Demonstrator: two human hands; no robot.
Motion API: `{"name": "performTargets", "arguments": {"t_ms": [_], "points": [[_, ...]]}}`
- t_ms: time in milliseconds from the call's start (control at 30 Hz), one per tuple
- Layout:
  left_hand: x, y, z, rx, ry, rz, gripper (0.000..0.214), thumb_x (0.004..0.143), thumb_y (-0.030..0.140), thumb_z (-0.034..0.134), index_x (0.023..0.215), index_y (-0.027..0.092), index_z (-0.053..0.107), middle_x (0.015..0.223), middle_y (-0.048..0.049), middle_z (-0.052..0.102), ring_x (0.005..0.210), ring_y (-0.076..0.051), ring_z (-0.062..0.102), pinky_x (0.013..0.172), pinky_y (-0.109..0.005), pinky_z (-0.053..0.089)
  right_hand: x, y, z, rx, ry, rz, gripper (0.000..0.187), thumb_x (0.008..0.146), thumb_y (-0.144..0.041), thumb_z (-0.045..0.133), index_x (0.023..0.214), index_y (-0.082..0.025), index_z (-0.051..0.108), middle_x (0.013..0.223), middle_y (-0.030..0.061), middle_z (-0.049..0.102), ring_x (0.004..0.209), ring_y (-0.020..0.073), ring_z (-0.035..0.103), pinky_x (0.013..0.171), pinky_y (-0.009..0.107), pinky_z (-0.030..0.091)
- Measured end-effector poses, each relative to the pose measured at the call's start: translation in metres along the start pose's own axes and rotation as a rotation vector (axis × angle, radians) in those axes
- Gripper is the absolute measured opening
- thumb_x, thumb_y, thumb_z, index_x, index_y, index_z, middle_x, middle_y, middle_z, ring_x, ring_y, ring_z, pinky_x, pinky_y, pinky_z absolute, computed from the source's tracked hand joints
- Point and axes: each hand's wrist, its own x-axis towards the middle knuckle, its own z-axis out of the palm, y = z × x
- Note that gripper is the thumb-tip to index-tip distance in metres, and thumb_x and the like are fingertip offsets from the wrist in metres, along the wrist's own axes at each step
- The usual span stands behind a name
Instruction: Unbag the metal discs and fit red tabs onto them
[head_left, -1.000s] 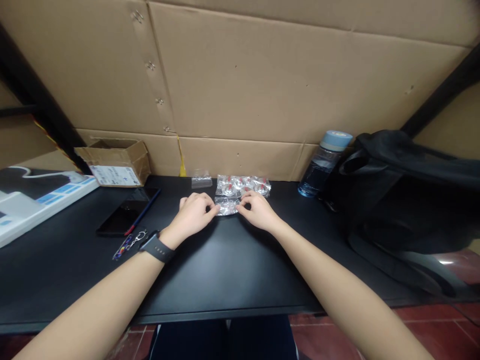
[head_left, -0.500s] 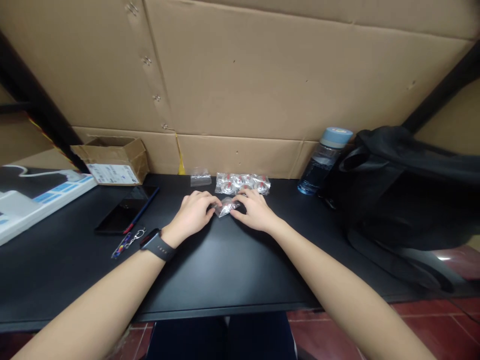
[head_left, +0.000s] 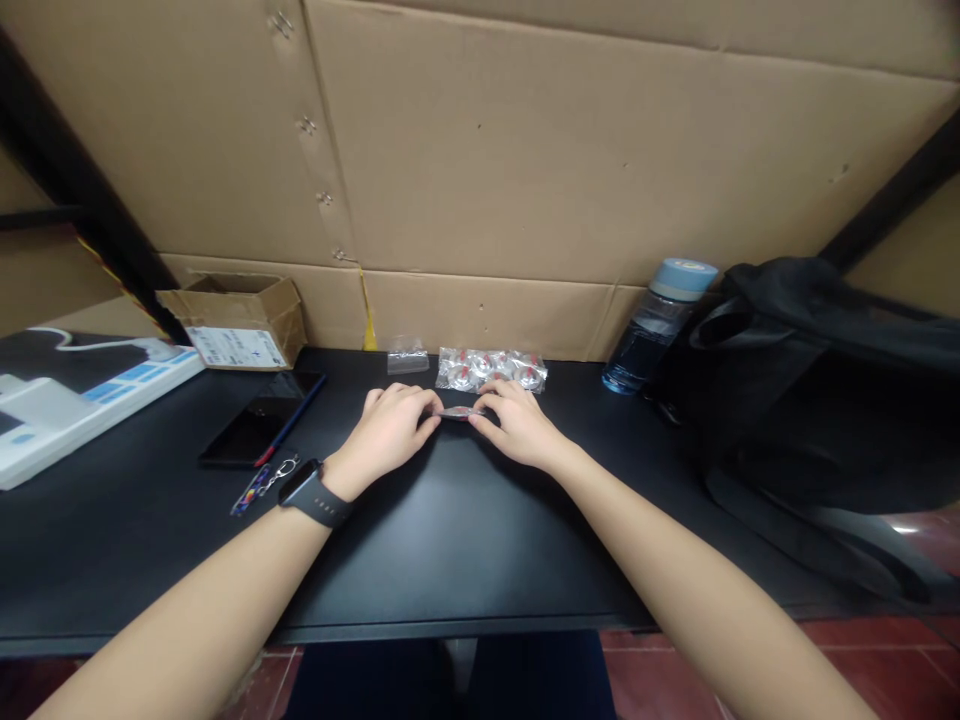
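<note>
Shiny packet is now tilting edge-on between the left grip and right grip, both pinching its ends, and is looking light, slippery, best held there.

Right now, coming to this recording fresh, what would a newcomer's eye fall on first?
Most likely the two hands, where the left hand and right hand pinch a thin packet between them, just in front of the shiny silver-and-red packs on the black table. Next might come the bulky black bag filling the right side, with a blue-lidded bottle standing to its left.
</note>
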Motion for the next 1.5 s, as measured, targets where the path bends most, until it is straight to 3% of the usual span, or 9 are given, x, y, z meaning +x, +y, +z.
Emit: {"name": "performTargets", "arguments": {"t_ms": [200, 367, 500, 800, 1000, 1267, 1500], "points": [[0.003, -0.002, 0.001, -0.026, 0.028, -0.077, 0.020, 0.095, 0.033, 0.051, 0.093, 0.026, 0.070, 0.109, -0.0046, 0.073, 0.110, -0.027, 0.059, 0.093, -0.044, 0.033, 0.004, 0.005, 0.000, 0.157, -0.010, 0.032, 0.028, 0.101, -0.043, 0.051, 0.096, -0.024, 0.071, 0.119, 0.0067, 0.063, 0.116, 0.0244, 0.055, 0.103, 0.044, 0.043], [0.004, -0.003, 0.004, -0.041, 0.022, -0.100, 0.020, 0.096, 0.033, 0.051, 0.092, 0.027, 0.070, 0.109, -0.0032, 0.073, 0.109, -0.026, 0.060, 0.093, -0.043, 0.033, 0.004, 0.014, 0.003, 0.209, -0.013, 0.010, 0.008, 0.093, -0.029, 0.065, 0.096, -0.024, 0.071, 0.124, 0.0065, 0.062, 0.122, 0.0261, 0.055, 0.106, 0.047, 0.042], [0.004, -0.002, 0.005, -0.048, 0.021, -0.107, 0.021, 0.096, 0.034, 0.051, 0.089, 0.026, 0.069, 0.107, -0.0038, 0.073, 0.108, -0.026, 0.060, 0.093, -0.043, 0.032, 0.004, 0.016, 0.004, 0.214, -0.003, 0.001, 0.004, 0.090, -0.025, 0.068, 0.092, -0.024, 0.071, 0.125, 0.0070, 0.062, 0.126, 0.0276, 0.053, 0.108, 0.050, 0.040], [0.003, 0.001, 0.007, -0.076, 0.026, -0.087, 0.021, 0.096, 0.034, 0.051, 0.087, 0.025, 0.068, 0.106, -0.0033, 0.073, 0.108, -0.027, 0.059, 0.093, -0.043, 0.031, 0.006, 0.011, 0.001, 0.255, 0.063, -0.021, 0.005, 0.087, -0.025, 0.073, 0.084, -0.022, 0.072, 0.113, 0.0060, 0.065, 0.112, 0.0231, 0.060, 0.104, 0.043, 0.042], [0.002, 0.003, 0.005, -0.096, -0.008, -0.094, 0.019, 0.091, 0.042, 0.062, 0.087, 0.024, 0.068, 0.104, -0.0028, 0.072, 0.107, -0.027, 0.060, 0.092, -0.043, 0.031, 0.006, 0.013, 0.003, 0.277, 0.057, -0.005, 0.015, 0.083, -0.030, 0.078, 0.076, -0.021, 0.070, 0.107, 0.0049, 0.065, 0.104, 0.0221, 0.061, 0.099, 0.041, 0.045], [0.002, 0.001, 0.006, -0.103, -0.021, -0.043, 0.013, 0.091, 0.037, 0.063, 0.087, 0.026, 0.070, 0.107, -0.0018, 0.072, 0.110, -0.027, 0.058, 0.091, -0.042, 0.029, 0.006, 0.014, 0.002, 0.270, 0.069, -0.055, 0.017, 0.082, -0.032, 0.079, 0.095, -0.023, 0.073, 0.106, 0.0053, 0.069, 0.106, 0.0230, 0.062, 0.101, 0.043, 0.045], [0.002, 0.004, 0.002, -0.097, -0.021, -0.085, 0.016, 0.090, 0.039, 0.061, 0.086, 0.026, 0.070, 0.104, -0.0021, 0.074, 0.108, -0.028, 0.060, 0.090, -0.043, 0.030, 0.006, 0.011, 0.006, 0.323, 0.079, -0.025, 0.004, 0.082, -0.027, 0.079, 0.083, -0.025, 0.076, 0.114, 0.0040, 0.069, 0.108, 0.0228, 0.064, 0.099, 0.042, 0.048]]}}
